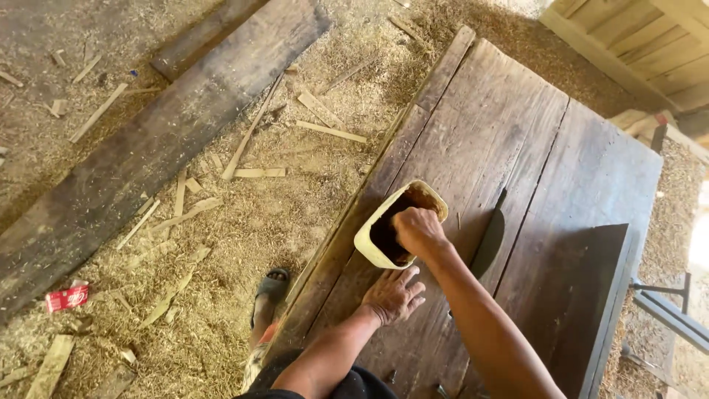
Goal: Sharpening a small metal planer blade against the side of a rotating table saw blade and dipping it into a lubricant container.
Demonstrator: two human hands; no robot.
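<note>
A cream plastic tub (367, 238) with a dark brown inside stands on the dark wooden table (517, 133), near its left edge. My right hand (418, 230) reaches into the tub's opening with its fingers curled; what it holds inside is hidden. My left hand (394, 295) lies flat on the tabletop just below the tub, fingers spread, holding nothing. A saw blade (489, 240) sticks up through a slot in the table right beside my right forearm.
Sawdust and thin wood offcuts (251, 174) cover the floor at left. A long dark plank (148, 148) lies across it. A red packet (66, 298) sits at lower left. My sandalled foot (270, 290) stands by the table. Pale boards (650, 44) are stacked at upper right.
</note>
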